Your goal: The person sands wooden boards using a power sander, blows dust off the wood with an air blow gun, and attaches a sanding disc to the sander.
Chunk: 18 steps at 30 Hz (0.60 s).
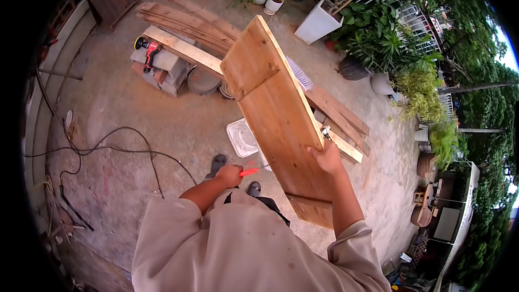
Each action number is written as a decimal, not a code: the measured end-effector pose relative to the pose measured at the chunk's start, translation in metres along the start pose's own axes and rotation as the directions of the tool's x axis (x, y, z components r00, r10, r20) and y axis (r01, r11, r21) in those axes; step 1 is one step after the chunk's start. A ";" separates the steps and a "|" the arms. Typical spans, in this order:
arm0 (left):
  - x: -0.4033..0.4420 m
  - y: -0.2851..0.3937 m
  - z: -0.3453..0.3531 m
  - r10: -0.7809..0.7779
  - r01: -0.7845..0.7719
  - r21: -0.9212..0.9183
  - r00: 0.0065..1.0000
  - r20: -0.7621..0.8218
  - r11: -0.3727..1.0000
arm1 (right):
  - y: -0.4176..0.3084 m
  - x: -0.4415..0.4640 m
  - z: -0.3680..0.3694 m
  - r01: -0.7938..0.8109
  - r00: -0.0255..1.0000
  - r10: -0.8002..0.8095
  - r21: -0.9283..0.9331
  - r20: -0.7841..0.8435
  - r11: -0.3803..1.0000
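Note:
A long wooden panel (275, 108) stands tilted in front of me, with two darker bands across its face. My right hand (327, 158) grips its right edge, thumb on the face. My left hand (229, 175) is closed around a tool with a red-orange handle (249, 172); the tool's far end is too small to make out. Behind the panel's lower left edge a white tray (241, 137) rests on the ground. A small metal object (326, 132) shows at the panel's right edge, just above my right hand.
A red power tool (151, 54) lies on concrete blocks (172, 69) at the upper left, beside stacked planks (189, 24). More boards (338, 111) extend right behind the panel. A black cable (124, 150) crosses the ground at left. Potted plants (319, 21) line the back and right.

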<state>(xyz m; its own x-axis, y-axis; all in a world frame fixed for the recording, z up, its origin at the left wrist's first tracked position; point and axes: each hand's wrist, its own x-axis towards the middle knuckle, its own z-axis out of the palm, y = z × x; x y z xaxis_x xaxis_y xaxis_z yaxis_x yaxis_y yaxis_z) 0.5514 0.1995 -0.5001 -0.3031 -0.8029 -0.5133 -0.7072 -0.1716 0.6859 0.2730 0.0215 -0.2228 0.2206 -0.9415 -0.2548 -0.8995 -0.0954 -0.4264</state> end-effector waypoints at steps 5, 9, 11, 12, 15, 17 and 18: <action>-0.010 -0.026 0.007 0.130 -0.129 -0.013 0.981 0.144 0.992 | -0.003 -0.003 -0.010 0.046 0.996 -0.048 0.026 0.075 0.999; -0.035 -0.053 -0.005 -0.074 0.041 -0.198 0.984 -0.164 0.979 | -0.015 0.002 -0.023 0.013 0.999 -0.010 -0.066 0.039 0.998; -0.054 -0.070 -0.012 -0.096 0.044 -0.238 0.973 -0.212 0.970 | -0.028 0.000 -0.034 0.032 0.999 -0.035 -0.138 -0.024 0.990; -0.067 -0.073 -0.023 -0.130 0.072 -0.249 0.965 -0.228 0.966 | -0.035 0.000 -0.042 -0.028 1.000 0.028 -0.184 -0.002 0.983; -0.084 -0.100 -0.035 -0.242 0.072 -0.382 0.875 -0.419 0.921 | -0.039 -0.013 -0.040 -0.109 0.994 0.098 -0.258 -0.053 0.960; -0.089 -0.116 -0.042 -0.359 0.043 -0.510 0.761 -0.540 0.859 | -0.034 -0.021 -0.032 -0.107 0.992 0.086 -0.276 -0.089 0.955; -0.089 -0.135 -0.041 -0.409 0.020 -0.549 0.690 -0.598 0.836 | -0.025 -0.023 -0.021 -0.097 0.993 0.075 -0.275 -0.089 0.957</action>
<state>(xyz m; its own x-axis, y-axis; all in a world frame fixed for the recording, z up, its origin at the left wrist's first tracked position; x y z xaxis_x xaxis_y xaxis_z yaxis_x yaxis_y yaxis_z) 0.7002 0.2707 -0.5262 0.4621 -0.8246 -0.3265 -0.2462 -0.4729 0.8460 0.2823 0.0389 -0.1879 0.1180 -0.9709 -0.2083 -0.9855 -0.0888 -0.1444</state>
